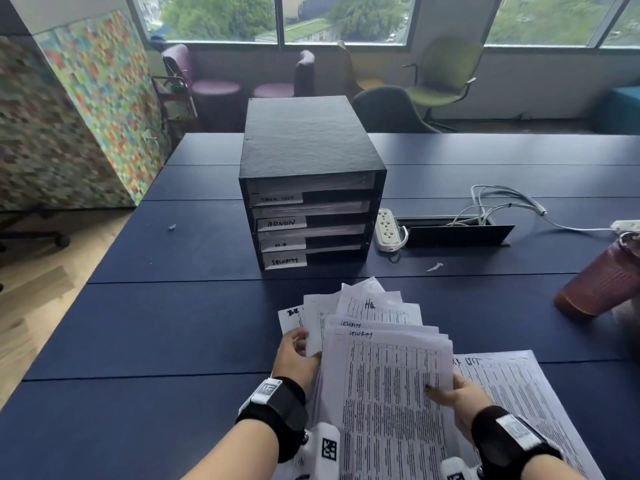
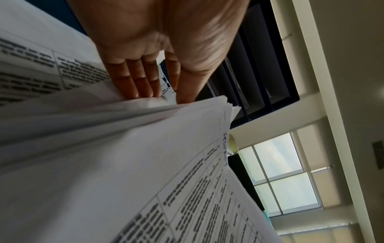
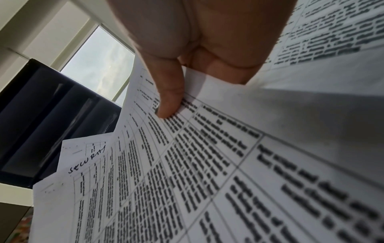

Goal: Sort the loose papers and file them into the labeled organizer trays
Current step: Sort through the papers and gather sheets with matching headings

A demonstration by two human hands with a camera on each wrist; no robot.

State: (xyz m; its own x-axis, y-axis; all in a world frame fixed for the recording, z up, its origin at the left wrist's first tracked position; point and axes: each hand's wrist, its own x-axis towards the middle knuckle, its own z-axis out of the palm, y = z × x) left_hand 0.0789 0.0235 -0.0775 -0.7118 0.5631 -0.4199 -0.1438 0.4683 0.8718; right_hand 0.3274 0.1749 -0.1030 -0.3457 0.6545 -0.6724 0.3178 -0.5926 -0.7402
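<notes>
A fanned stack of printed papers (image 1: 377, 344) is lifted off the dark blue table (image 1: 173, 323), its top sheets headed "SECURITY" and "HR". My left hand (image 1: 296, 351) grips the stack's left edge, and in the left wrist view its fingers (image 2: 143, 82) lie under the sheets (image 2: 124, 148). My right hand (image 1: 453, 393) pinches the top "SECURITY" sheet (image 3: 207, 164) at its right edge, thumb (image 3: 169, 100) on top. The black organizer (image 1: 308, 188) stands further back with trays labeled "TASK LIST", "ADMIN", "HR" and "SECURITY". Another paper pile (image 1: 519, 403) headed "TASK LIST" lies flat to the right.
A white power strip (image 1: 388, 230) and cables (image 1: 502, 202) sit beside a black cable slot (image 1: 453, 230) right of the organizer. A reddish tumbler (image 1: 599, 282) leans at the right edge. Small paper scraps (image 1: 433, 267) dot the table. Chairs (image 1: 443, 77) stand behind it.
</notes>
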